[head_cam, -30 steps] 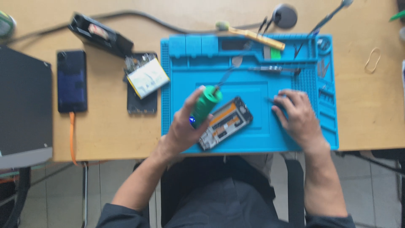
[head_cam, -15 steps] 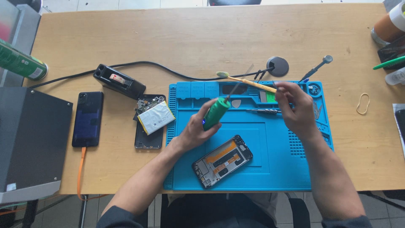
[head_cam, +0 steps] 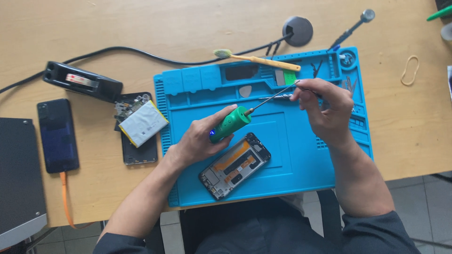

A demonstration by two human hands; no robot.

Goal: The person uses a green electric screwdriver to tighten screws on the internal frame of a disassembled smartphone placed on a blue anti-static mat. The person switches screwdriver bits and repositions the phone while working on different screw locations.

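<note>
Two hands: both raised over the blue silicone repair mat [head_cam: 301, 160], which covers the middle of the wooden desk [head_cam: 94, 28].
Desk: dark grey box [head_cam: 19, 178] at the left edge, then a black phone [head_cam: 57, 135] on an orange cable [head_cam: 63, 197].
Opened phone: the stripped frame [head_cam: 234, 165] lies on the mat just below the left hand [head_cam: 200, 141], touched by neither hand.
Second opened phone: this one [head_cam: 136, 127] sits off the mat's left edge with a pale battery tilted across it.
Left hand: fingers clamped round the green electric screwdriver [head_cam: 230, 124], shaft aimed up and right.
Right hand: the fingers of this hand [head_cam: 325, 110] are pinched together at the bit's tip.
Toothbrush: this brush [head_cam: 256, 59] rests along the mat's top edge.
Risk: in my judgement a thumb slipping onto the switch could spin the bit against the fingertips; anything tiny held there could drop among the mat's compartments.
Change: half a second back the screwdriver was held higher up the mat; it is now lower, nearer the frame, and the view has closed in.
</note>
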